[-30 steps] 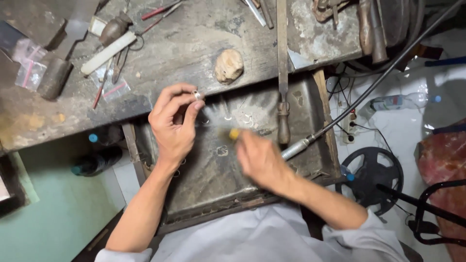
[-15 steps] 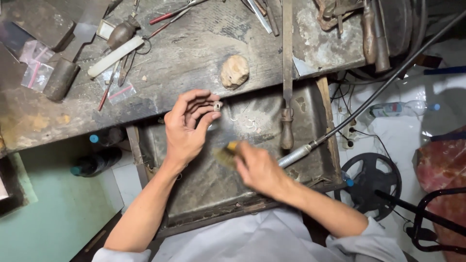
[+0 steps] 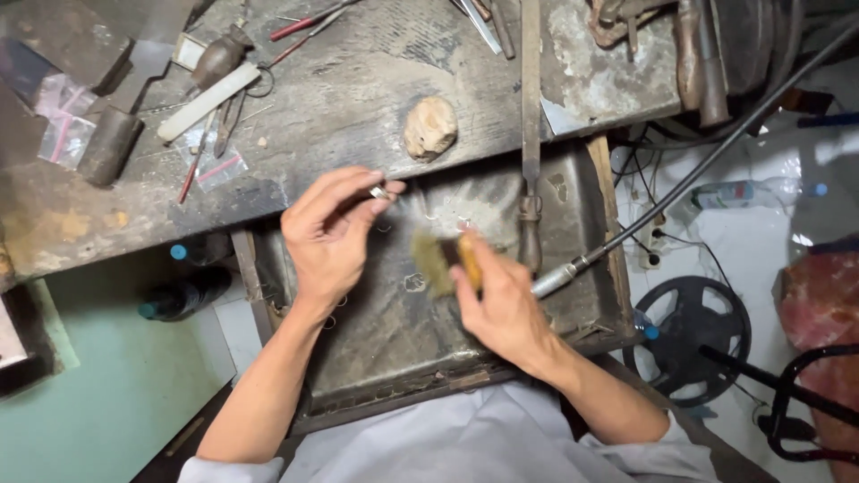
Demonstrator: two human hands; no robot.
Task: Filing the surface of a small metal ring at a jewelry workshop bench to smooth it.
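Note:
My left hand pinches a small silver ring between thumb and fingertips, just below the edge of the worn workbench. My right hand grips a yellow-handled brush, its bristle end blurred and pointing left toward the ring, a short gap apart from it. Both hands hover over the dark metal catch tray that slides out under the bench.
A tan lump lies on the bench near its edge. A long file with a wooden handle hangs over the tray. A flexible-shaft handpiece rests at the tray's right. Hammer, pliers, plastic bags lie at left.
My left hand has drifted right and down along the bench edge with the ring. My right hand has brought the brush up closer to it.

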